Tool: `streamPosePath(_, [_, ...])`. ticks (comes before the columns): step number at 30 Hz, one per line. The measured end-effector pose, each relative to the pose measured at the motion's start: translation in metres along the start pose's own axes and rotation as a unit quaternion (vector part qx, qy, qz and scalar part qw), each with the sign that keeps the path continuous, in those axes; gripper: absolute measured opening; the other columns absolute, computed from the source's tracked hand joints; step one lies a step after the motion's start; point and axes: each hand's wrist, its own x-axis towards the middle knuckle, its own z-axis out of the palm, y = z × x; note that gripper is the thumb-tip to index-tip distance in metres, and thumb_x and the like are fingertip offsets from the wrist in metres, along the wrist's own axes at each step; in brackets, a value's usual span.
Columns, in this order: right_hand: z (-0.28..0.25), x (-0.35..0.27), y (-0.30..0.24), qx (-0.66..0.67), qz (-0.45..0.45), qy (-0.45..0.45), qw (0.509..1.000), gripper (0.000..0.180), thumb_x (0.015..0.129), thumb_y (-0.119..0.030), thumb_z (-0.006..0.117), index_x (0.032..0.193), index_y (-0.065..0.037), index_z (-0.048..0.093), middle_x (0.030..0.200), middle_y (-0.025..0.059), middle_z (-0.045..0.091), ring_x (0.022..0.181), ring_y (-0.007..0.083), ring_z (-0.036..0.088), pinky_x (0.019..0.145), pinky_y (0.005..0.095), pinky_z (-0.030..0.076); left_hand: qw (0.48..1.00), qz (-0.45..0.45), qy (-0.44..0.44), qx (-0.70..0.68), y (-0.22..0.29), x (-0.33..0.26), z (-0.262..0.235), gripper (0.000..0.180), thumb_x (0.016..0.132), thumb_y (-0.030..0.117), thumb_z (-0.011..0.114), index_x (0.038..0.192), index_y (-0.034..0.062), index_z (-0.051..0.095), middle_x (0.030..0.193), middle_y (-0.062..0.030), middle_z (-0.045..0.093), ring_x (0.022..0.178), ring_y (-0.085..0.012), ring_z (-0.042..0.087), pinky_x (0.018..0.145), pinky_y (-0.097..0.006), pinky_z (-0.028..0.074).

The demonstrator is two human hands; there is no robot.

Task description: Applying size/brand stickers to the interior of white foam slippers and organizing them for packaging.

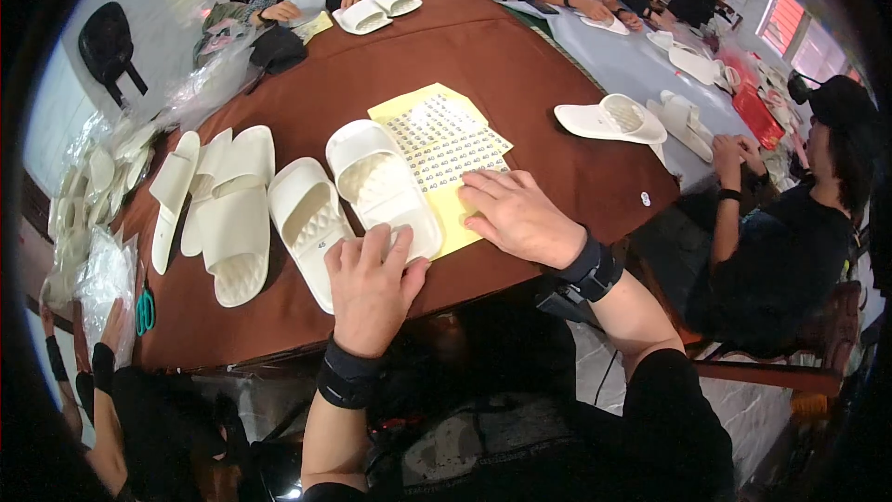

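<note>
Your left hand [370, 286] lies flat, fingers spread, on the heel of a white slipper [383, 188] on the brown tabletop [520, 65]. The slipper is bumpy inside, with a wide strap. Your right hand [520, 217] rests open, holding nothing, on a yellow sheet [444, 144] of tiny square stickers, just right of that slipper. Left of the slipper lies another one [308, 218] with a small sticker on it, then more white slippers [230, 204]. Green scissors [145, 310] sit far left.
</note>
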Motion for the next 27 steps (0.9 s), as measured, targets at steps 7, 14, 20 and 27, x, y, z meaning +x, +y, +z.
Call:
streamPosePath(7, [-0.016, 0.01, 0.026, 0.245, 0.145, 0.133, 0.949, 0.015, 0.092, -0.009, 0.061, 0.102, -0.001, 0.066, 0.101, 0.0163, 0.068, 0.092, 0.0316, 0.067, 0.079, 0.04, 0.051, 1.0, -0.017, -0.006, -0.015, 0.002, -0.001, 0.0, 0.041, 0.082, 0.028, 0.075, 0.119, 0.0114, 0.066, 0.119, -0.01, 0.058, 0.102, -0.0292, 0.055, 0.095, -0.047, 0.04])
streamPosePath(14, [0.004, 0.028, 0.028, 0.288, 0.119, 0.091, 0.946, 0.012, 0.085, -0.001, 0.061, 0.097, 0.001, 0.063, 0.094, 0.019, 0.068, 0.085, 0.0356, 0.066, 0.075, 0.0407, 0.052, 1.0, -0.016, -0.001, -0.012, 0.003, 0.0, 0.0, 0.041, 0.082, 0.028, 0.075, 0.119, 0.0115, 0.065, 0.122, -0.0111, 0.059, 0.101, -0.0296, 0.056, 0.096, -0.047, 0.04])
streamPosePath(20, [0.017, 0.026, 0.027, 0.189, 0.046, 0.096, 0.976, 0.02, 0.081, 0.002, 0.058, 0.1, -0.003, 0.062, 0.093, 0.0152, 0.065, 0.087, 0.0333, 0.062, 0.079, 0.042, 0.05, 1.0, -0.025, 0.001, -0.019, 0.005, 0.001, -0.002, 0.041, 0.08, 0.021, 0.076, 0.118, 0.0106, 0.066, 0.122, -0.0102, 0.06, 0.102, -0.0305, 0.057, 0.094, -0.045, 0.041])
streamPosePath(27, [0.025, 0.026, 0.027, 0.143, 0.028, 0.117, 0.982, 0.021, 0.081, 0.001, 0.058, 0.101, -0.005, 0.062, 0.093, 0.0142, 0.065, 0.093, 0.0341, 0.062, 0.082, 0.0446, 0.048, 0.999, -0.026, 0.014, -0.019, 0.005, 0.0, -0.001, 0.04, 0.081, 0.023, 0.075, 0.118, 0.0106, 0.066, 0.122, -0.0097, 0.06, 0.101, -0.0299, 0.057, 0.094, -0.045, 0.041])
